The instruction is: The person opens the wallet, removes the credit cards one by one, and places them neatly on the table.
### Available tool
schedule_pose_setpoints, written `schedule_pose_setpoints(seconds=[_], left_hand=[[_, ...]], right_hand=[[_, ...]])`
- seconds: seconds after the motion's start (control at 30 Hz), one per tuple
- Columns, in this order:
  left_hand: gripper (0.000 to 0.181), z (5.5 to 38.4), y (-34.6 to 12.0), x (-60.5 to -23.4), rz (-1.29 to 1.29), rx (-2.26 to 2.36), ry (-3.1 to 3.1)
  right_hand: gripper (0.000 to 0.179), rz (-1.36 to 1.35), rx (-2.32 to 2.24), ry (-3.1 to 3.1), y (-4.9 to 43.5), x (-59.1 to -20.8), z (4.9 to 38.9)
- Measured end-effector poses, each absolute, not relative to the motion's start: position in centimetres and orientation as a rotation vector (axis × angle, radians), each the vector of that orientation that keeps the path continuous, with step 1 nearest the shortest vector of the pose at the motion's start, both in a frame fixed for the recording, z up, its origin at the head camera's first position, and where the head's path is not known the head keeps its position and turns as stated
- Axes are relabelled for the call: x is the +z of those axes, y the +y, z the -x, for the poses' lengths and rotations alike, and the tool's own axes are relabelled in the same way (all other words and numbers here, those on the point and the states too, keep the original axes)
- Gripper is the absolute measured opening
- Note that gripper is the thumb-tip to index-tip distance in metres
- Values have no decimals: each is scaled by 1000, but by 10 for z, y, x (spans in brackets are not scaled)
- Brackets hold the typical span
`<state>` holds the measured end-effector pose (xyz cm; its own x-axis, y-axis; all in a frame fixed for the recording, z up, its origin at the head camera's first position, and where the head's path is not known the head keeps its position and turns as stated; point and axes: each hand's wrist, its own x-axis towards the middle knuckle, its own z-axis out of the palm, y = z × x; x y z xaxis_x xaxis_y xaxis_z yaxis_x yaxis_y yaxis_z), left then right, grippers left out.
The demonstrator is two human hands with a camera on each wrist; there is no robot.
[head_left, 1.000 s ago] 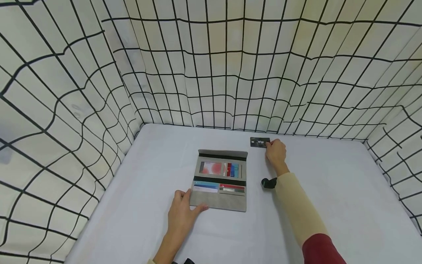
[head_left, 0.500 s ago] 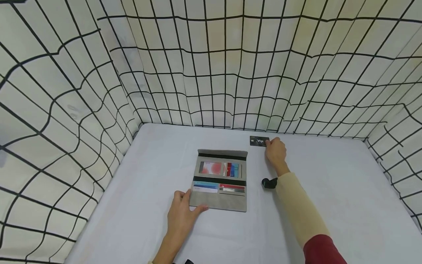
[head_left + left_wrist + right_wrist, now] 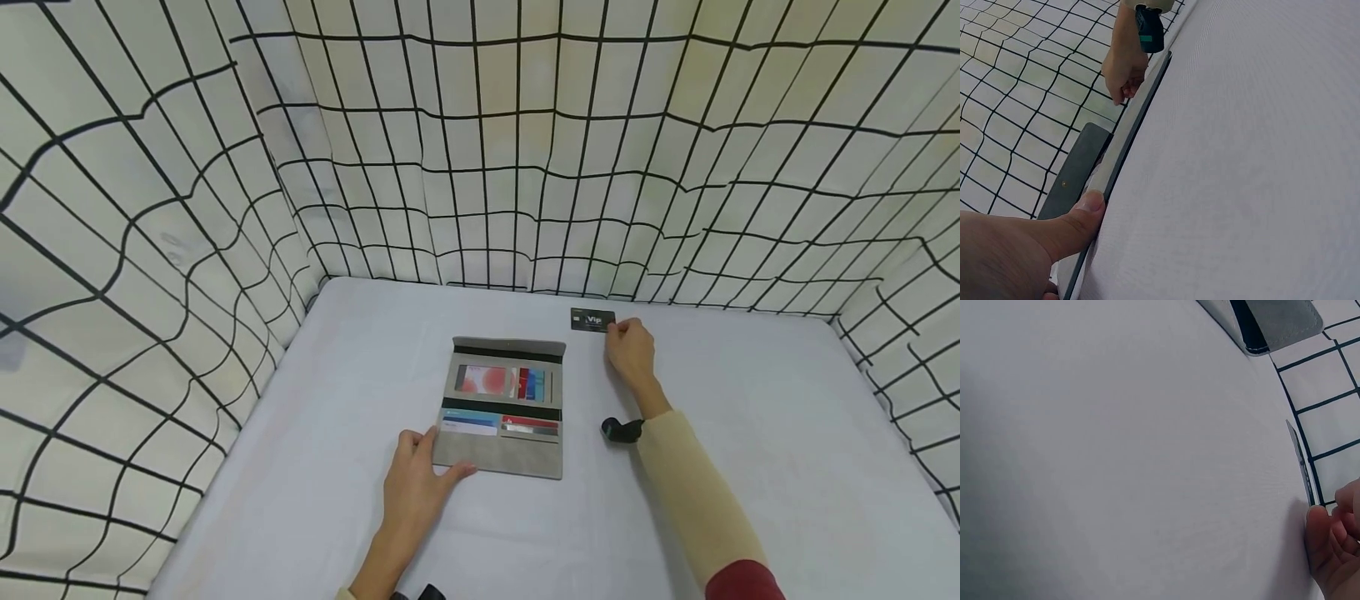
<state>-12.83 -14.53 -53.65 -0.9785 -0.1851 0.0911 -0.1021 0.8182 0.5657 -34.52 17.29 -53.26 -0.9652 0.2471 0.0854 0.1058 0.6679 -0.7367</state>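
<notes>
An open grey wallet (image 3: 497, 454) lies on the white table, with several cards in its slots and a pinkish card behind its window. My left hand (image 3: 414, 487) holds the wallet's near left corner, fingers at the left edge and thumb along the front edge. In the left wrist view the thumb (image 3: 1088, 209) lies against the wallet's edge. Beyond the wallet to the right, my right hand (image 3: 632, 354) pinches the right end of a black card (image 3: 588, 319) marked "Vip". That card (image 3: 1301, 459) appears nearly edge-on in the right wrist view, at or just above the table.
A white cloth covers the table (image 3: 750, 400). Black netting (image 3: 525, 167) over pale sheets rises along the back and both sides, close behind the card. A dark wrist camera (image 3: 621, 430) sits at the right sleeve (image 3: 697, 492).
The right forearm and wrist have shifted slightly toward me and to the right, while the fingers stay at the card. The left hand and wallet keep their places.
</notes>
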Motion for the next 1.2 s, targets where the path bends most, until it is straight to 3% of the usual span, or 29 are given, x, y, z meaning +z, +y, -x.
schedule_pose_setpoints(seconds=[1.2], left_hand=[[84, 128, -146, -538, -233, -911, -2845]], right_hand=[[37, 278, 1314, -2688, 166, -530, 313]])
